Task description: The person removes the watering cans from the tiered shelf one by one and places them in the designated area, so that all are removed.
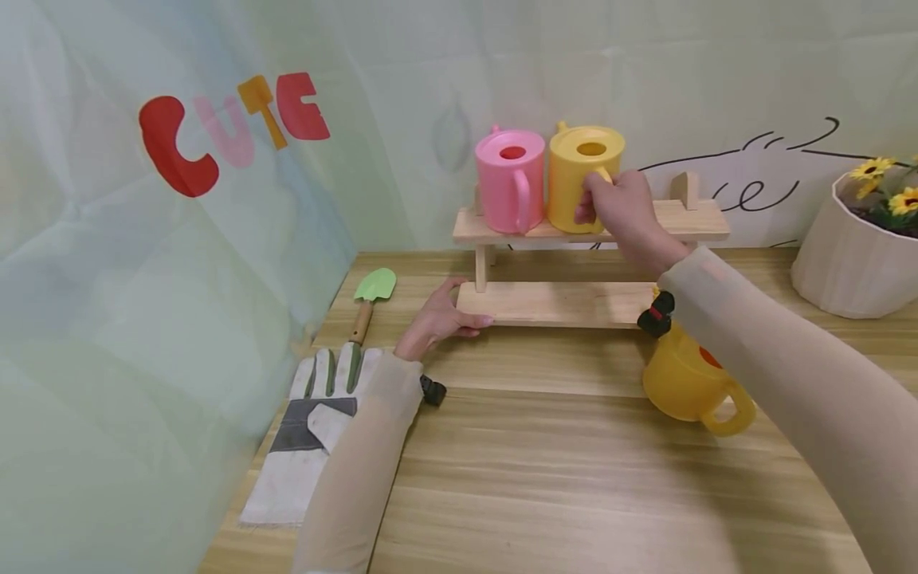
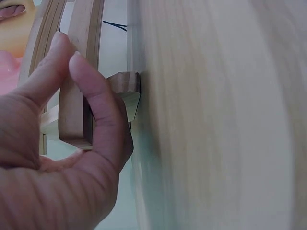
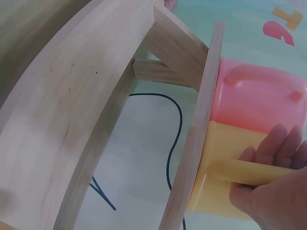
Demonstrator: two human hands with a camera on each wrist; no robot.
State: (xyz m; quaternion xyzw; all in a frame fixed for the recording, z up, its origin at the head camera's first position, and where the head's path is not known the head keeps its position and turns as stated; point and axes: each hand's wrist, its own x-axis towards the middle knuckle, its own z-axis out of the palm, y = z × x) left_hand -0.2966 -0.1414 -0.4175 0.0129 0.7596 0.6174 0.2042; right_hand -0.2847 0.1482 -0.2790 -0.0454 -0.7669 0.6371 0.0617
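Head view shows the table (image 1: pixel 559 478) crossed at the near side by two pale sleeves, the left (image 1: pixel 358 470) and the right (image 1: pixel 782 375). At near left, a glove (image 1: pixel 294 478) is laid flat, partly covered by the left sleeve. At right, a near can (image 1: pixel 681 379), orange-yellow, is stood on the table and partly hidden by the right sleeve; its handle is turned to the near right. Beyond the glove's fingers, a green trowel (image 1: pixel 374 285) is laid with its wooden handle toward them; whether the two are touching cannot be told.

Farther in, a wooden shelf (image 1: pixel 480 271) is seen. The left end of its lower board (image 1: pixel 559 303) is gripped by the left hand (image 1: pixel 439 319), as is confirmed in the left wrist view. On the upper board (image 1: pixel 706 222), the yellow can (image 1: pixel 570 179) is held by its handle, with the right hand (image 1: pixel 624 211) curled round it. Just left of that can, a pink can (image 1: pixel 502 187) is stood upright.

At far right, yellow flowers (image 1: pixel 871 171) are held in a white pot (image 1: pixel 849 255). Behind everything, a pale backdrop (image 1: pixel 394 64) is marked with CUTE letters (image 1: pixel 265 104) at left and a black line drawing (image 1: pixel 751 190) at right.
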